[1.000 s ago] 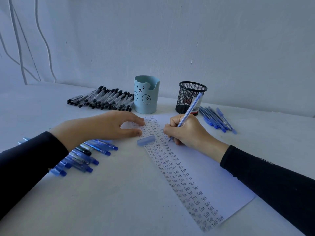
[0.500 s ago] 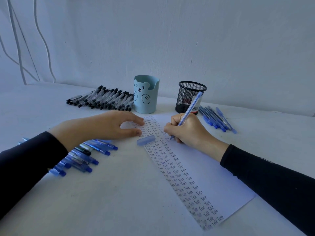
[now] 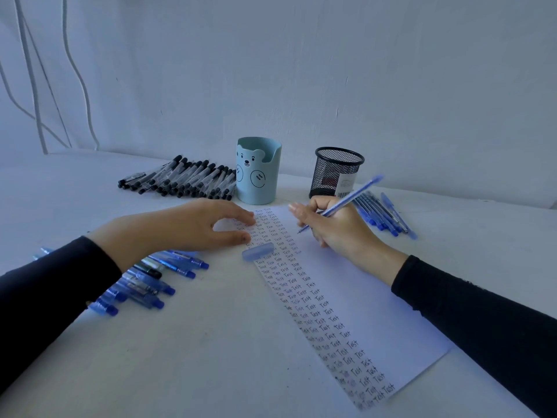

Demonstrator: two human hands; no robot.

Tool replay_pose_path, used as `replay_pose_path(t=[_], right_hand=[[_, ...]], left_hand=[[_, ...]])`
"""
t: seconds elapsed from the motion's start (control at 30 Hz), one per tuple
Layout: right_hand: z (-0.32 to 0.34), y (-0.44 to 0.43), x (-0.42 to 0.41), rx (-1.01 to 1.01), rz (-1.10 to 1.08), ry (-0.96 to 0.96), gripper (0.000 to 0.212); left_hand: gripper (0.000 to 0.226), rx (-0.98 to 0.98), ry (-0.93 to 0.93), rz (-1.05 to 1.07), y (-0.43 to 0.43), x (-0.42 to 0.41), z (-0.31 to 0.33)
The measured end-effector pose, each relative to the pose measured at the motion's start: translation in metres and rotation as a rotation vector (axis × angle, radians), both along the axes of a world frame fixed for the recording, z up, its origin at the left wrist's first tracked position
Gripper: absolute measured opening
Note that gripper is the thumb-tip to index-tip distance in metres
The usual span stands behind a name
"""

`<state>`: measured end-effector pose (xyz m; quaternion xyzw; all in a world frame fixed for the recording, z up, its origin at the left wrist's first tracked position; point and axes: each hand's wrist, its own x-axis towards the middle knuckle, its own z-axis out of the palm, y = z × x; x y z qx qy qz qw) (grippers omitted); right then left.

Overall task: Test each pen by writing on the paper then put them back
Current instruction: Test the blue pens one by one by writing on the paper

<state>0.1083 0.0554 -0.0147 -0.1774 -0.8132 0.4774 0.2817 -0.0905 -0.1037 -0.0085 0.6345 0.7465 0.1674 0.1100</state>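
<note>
A white sheet of paper (image 3: 370, 300) lies on the table, its left strip filled with rows of the word "Test". My right hand (image 3: 337, 227) grips a blue pen (image 3: 355, 194), its tip just above the paper near the top rows. My left hand (image 3: 187, 227) rests on the paper's top left corner, fingers spread and pressing it flat. The pen's blue cap (image 3: 257, 251) lies on the paper just below my left fingers.
Black-capped pens (image 3: 180, 181) lie in a row at the back left. A blue bear cup (image 3: 257, 170) and a black mesh cup (image 3: 337, 171) stand behind the paper. Blue pens (image 3: 382, 215) lie right of the mesh cup, more blue pens (image 3: 150, 282) under my left forearm.
My right hand has tilted the pen flatter and lifted its tip off the paper, shifting slightly right. My left hand stays in place.
</note>
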Motion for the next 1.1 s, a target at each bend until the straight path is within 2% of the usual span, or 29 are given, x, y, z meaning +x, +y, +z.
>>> replay_pose_path(t=[0.03, 0.1, 0.13, 0.23, 0.33, 0.4, 0.43, 0.57, 0.7, 0.83, 1.1], right_hand=[[0.003, 0.002, 0.001, -0.024, 0.016, 0.005, 0.034], [0.01, 0.009, 0.004, -0.065, 0.088, -0.01, 0.018], [0.013, 0.015, 0.006, -0.083, 0.13, -0.026, 0.017], [0.019, 0.027, 0.011, -0.188, 0.239, -0.047, 0.033], [0.027, 0.031, 0.011, -0.457, 0.235, 0.005, 0.034], [0.031, 0.032, 0.012, -0.494, 0.22, 0.011, 0.028], [0.032, 0.033, 0.012, -0.416, 0.217, -0.011, 0.026], [0.028, 0.026, 0.012, 0.189, 0.254, -0.224, 0.028], [0.018, 0.018, 0.008, 0.501, 0.269, -0.264, 0.017], [0.012, 0.02, 0.007, 0.571, 0.29, -0.322, 0.016], [0.011, 0.002, 0.003, 0.509, 0.341, -0.297, 0.025]], left_hand=[[0.068, 0.001, -0.001, -0.003, 0.0, -0.001, 0.0], [0.068, -0.003, -0.006, -0.003, 0.0, -0.001, 0.0], [0.065, -0.007, -0.006, -0.001, 0.0, -0.001, 0.0], [0.058, -0.008, 0.006, 0.001, 0.0, 0.001, 0.001], [0.057, -0.01, 0.008, 0.01, 0.0, 0.001, 0.001], [0.05, -0.01, 0.015, 0.011, 0.0, 0.001, 0.001], [0.048, -0.005, 0.016, 0.01, 0.0, 0.001, 0.0], [0.046, -0.001, 0.004, 0.015, 0.0, 0.001, 0.001], [0.047, -0.003, 0.019, 0.007, 0.0, 0.001, 0.001], [0.046, -0.001, 0.019, 0.012, 0.0, 0.001, 0.001], [0.042, 0.011, 0.024, -0.004, 0.0, 0.0, 0.0]])
